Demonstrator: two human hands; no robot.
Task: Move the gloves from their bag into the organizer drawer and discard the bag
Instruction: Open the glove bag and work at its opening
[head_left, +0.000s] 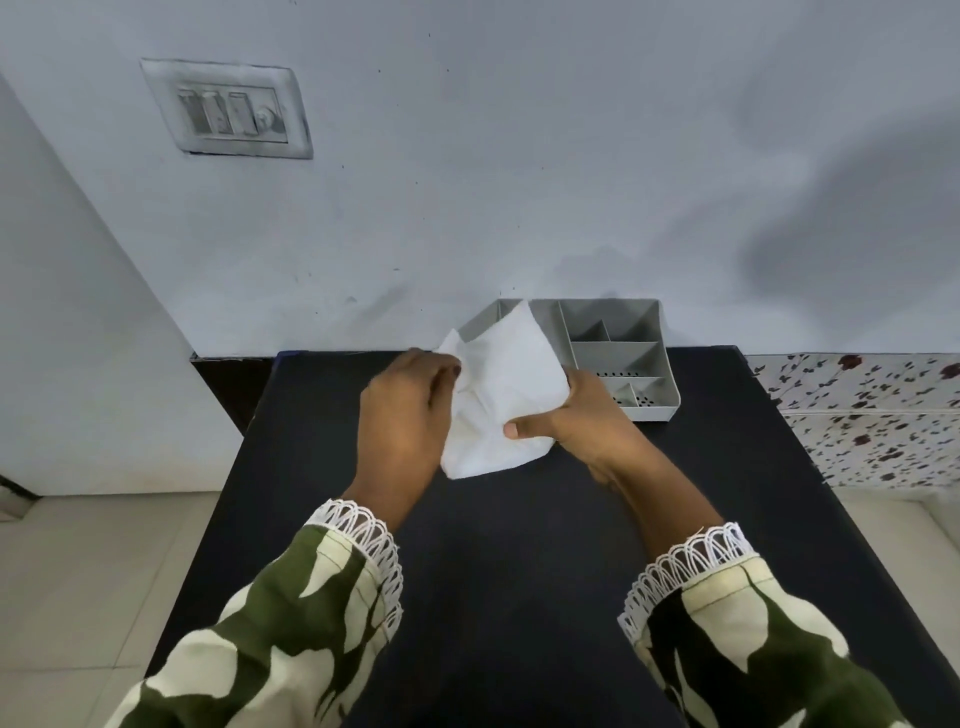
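A white bag (501, 387) is held up over the black table (519, 597), between both hands. My left hand (408, 415) grips its left edge near the top. My right hand (576, 415) clamps its right side, thumb across the front. The bag's contents are hidden; no gloves show. Behind the bag, against the wall, stands the grey organizer (649, 358) with several open compartments; the bag covers its left part.
The wall rises right behind the table, with a switch plate (228, 109) up on the left. A flowered cloth surface (872, 415) lies to the right of the table. Light floor tiles (93, 571) show on the left.
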